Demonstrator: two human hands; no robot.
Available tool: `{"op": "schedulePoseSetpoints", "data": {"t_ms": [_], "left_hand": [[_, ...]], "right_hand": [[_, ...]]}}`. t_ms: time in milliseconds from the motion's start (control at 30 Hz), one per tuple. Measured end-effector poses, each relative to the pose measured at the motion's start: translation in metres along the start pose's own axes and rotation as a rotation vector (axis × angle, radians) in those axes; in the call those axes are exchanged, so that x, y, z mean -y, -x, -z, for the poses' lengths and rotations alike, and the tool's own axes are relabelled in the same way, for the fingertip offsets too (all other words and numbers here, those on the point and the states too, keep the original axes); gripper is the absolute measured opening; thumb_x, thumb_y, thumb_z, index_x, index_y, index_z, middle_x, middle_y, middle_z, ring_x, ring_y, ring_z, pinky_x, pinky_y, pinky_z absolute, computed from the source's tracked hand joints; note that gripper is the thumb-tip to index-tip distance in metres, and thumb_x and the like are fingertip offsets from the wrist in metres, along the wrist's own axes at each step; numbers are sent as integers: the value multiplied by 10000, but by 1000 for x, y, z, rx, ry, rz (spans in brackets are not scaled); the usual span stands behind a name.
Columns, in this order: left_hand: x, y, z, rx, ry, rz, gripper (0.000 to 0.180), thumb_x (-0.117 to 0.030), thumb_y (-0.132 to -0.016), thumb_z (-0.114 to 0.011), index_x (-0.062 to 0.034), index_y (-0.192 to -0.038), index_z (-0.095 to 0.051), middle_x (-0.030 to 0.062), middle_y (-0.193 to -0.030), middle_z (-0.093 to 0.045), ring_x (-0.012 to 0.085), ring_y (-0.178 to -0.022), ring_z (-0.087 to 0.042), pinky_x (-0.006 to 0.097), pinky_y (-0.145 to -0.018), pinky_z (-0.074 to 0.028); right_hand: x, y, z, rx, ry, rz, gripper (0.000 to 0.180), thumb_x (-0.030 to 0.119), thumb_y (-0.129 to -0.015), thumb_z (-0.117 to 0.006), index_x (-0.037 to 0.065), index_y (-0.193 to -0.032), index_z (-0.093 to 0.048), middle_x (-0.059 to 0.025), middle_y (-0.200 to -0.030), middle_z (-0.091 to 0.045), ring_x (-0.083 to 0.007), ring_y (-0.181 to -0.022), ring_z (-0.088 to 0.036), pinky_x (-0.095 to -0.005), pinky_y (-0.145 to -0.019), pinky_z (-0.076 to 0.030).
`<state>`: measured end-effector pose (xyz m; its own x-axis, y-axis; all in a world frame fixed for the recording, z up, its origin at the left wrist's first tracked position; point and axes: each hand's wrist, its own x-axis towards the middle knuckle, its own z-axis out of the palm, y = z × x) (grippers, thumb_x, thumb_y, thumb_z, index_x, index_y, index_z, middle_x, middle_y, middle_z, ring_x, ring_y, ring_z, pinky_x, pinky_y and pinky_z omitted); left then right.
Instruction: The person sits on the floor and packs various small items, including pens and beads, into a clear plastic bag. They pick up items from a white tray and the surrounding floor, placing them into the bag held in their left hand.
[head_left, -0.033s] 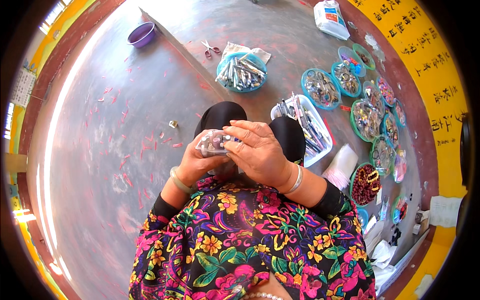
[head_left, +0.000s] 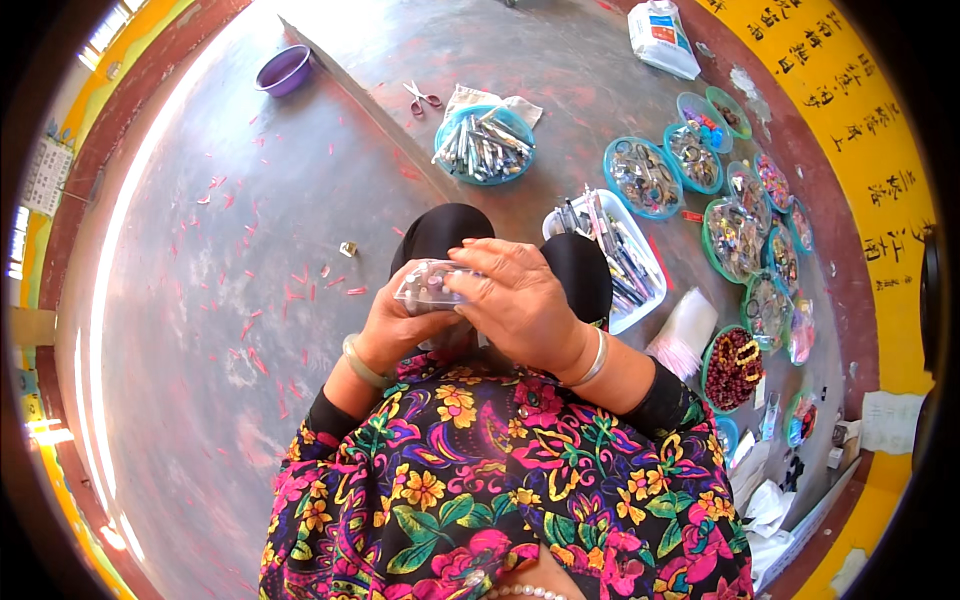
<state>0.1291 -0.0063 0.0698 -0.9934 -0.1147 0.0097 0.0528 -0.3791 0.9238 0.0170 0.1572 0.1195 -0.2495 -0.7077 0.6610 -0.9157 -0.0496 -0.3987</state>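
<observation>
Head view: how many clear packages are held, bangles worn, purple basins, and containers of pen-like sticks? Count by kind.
Clear package, held: 1
Bangles: 2 (pale one, silver one)
Purple basin: 1
Stick containers: 2 (blue basket, white tray)
Total: 6

We see a black blouse [head_left: 470, 450] patterned with pink and yellow flowers, black undersleeves [head_left: 660, 400], black trousers [head_left: 447, 230], a pearl-like necklace [head_left: 525, 591], a pale round bangle [head_left: 362, 366] behind the left hand [head_left: 390, 320] and a silvery cuff bracelet [head_left: 594, 360] behind the right hand [head_left: 530, 310].

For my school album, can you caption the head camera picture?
Left hand and right hand on a clear packet; scissors and a purple bowl on the floor beyond.
</observation>
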Motion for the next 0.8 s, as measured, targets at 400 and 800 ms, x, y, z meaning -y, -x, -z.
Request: {"op": "schedulePoseSetpoints", "data": {"t_ms": [400, 800], "left_hand": [[-12, 0, -3, 0, -108, -50, 487, 64, -734, -694, 0, -1180, -509, 68, -1114, -602, 142, -1029, -568, 301, -908, -455], [-8, -9, -3, -30, -177, -19, 513, 52, -728, -711, 27, -1195, -499, 75, -1120, -600, 141, -1037, -563, 293, -906, -451]], "right_hand": [[-31, 32, 7, 166, -1002, -758, 497, 185, -750, -756, 31, -1188, -578, -77, -1182, -597, -149, -1070, -540, -304, -933, -391], [-23, 33, -14, -57, -854, -617, 271, 41, -768, -709, -11, -1029, -661, -71, -963, -647, -127, -867, -593, -247, -786, -471]]}}
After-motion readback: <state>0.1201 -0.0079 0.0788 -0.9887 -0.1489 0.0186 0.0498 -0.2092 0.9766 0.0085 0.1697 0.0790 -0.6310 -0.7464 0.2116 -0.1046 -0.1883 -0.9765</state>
